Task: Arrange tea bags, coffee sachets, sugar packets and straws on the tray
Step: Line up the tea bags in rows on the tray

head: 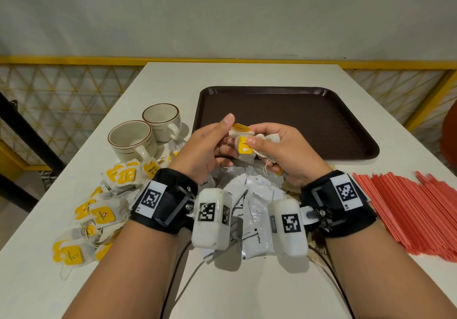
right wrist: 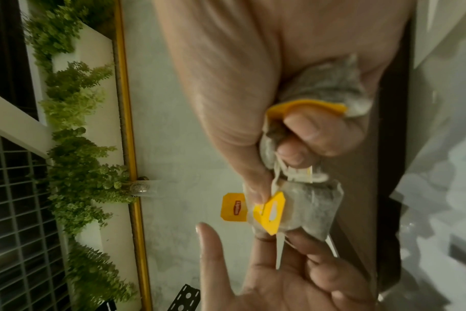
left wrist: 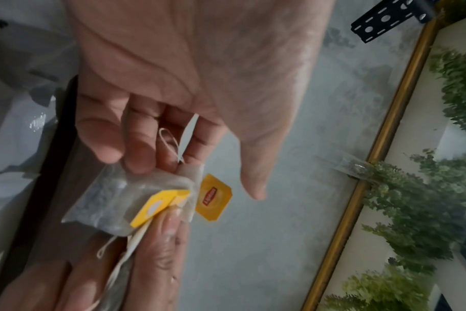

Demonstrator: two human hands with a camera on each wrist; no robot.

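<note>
Smooth white table (head: 247, 76), textured brown tray (head: 309, 111), crumpled papery tea bags (head: 249, 143)

Three views, all meeting at the tea bags between the hands.
The head camera looks down and forward from above both wrists, over the hands (head: 210, 145) to the tray (head: 346, 121) beyond; each wrist camera looks close along its own palm toward the opposite hand, sharing the tea bags (left wrist: 136, 202) (right wrist: 309, 208) pinched between them.
</note>
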